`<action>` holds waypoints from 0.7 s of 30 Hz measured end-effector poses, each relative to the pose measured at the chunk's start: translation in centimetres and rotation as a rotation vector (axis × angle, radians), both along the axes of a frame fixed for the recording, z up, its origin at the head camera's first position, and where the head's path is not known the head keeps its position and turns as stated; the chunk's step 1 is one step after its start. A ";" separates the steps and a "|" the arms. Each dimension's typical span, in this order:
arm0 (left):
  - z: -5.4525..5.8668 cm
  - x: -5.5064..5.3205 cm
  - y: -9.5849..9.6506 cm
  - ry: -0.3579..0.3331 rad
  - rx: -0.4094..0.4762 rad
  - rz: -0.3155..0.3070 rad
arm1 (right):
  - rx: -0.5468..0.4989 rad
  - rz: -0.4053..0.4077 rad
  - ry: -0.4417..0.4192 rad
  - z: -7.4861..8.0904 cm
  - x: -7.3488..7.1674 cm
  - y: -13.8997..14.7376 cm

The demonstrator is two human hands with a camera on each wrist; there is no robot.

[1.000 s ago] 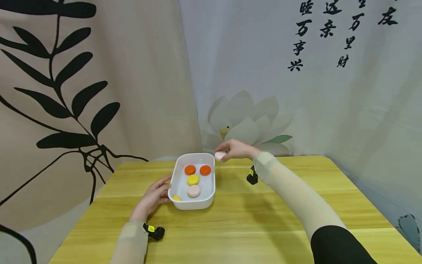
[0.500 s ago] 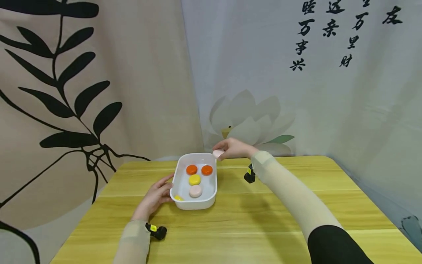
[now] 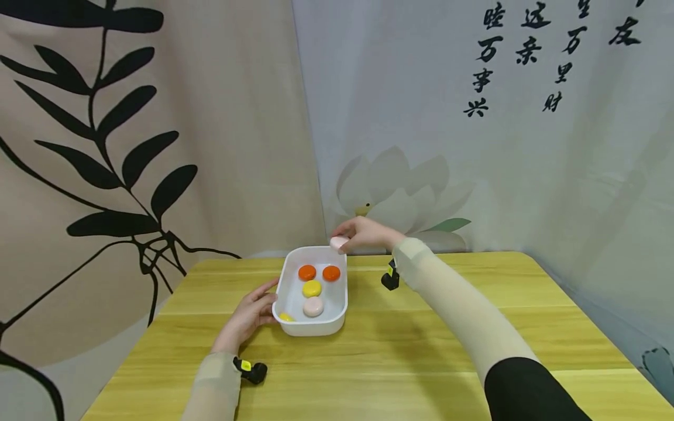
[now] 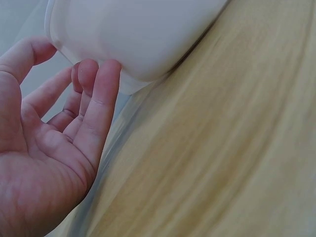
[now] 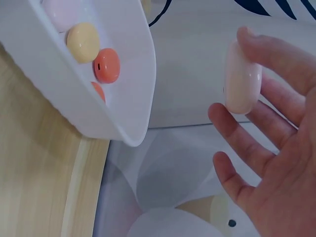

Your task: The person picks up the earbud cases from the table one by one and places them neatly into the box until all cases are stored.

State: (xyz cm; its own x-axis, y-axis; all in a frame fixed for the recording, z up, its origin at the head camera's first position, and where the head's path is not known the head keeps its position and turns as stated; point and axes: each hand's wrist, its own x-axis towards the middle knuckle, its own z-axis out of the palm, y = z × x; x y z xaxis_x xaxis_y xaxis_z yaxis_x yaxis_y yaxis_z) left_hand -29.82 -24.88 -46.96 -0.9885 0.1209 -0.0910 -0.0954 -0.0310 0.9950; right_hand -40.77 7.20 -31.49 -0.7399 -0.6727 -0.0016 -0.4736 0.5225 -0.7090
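My left hand holds the left side of a white box; in the left wrist view its bent fingertips press against the box's outer wall. My right hand pinches a pale pink, glossy rounded disc between thumb and fingers, above the box's far right corner. Two orange discs lie side by side at the far end inside the box. Nearer to me, a yellow disc and another pale pink disc follow. At the near left corner a second yellow piece is partly hidden by the rim.
The box stands on a wood-grain table, close to its far edge. Behind hangs a curtain printed with dark leaves, a pale lotus and black characters. Each wrist wears a small black camera.
My right hand has carried the pale pink disc leftward, from beside the box's far right corner to over its rim. The left hand stays on the box. The view shifts slightly.
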 end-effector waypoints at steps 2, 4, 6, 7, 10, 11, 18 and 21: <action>-0.1 0.1 -0.1 0.003 -0.001 -0.003 | 0.014 0.006 0.018 0.1 0.0 -0.4; -0.2 0.1 -0.2 0.003 0.004 0.001 | 0.025 0.010 0.035 0.2 0.1 -0.8; -0.2 0.1 -0.2 0.004 0.008 -0.001 | 0.025 0.011 0.036 0.4 0.1 -1.1; -0.2 0.0 -0.2 0.001 0.012 0.003 | 0.025 0.009 0.034 0.5 0.2 -1.3; -0.2 0.0 -0.2 0.000 0.008 -0.003 | 0.021 0.001 0.022 0.7 0.3 -1.7; -0.2 -0.1 -0.2 0.002 0.003 -0.007 | 0.021 -0.002 0.018 0.8 0.3 -1.9; -0.3 -0.2 -0.3 -0.004 0.011 0.007 | 0.020 0.001 0.032 0.9 -0.1 -2.6; -0.3 -0.2 -0.2 -0.005 0.012 0.006 | 0.006 0.011 0.020 0.5 -0.4 -2.9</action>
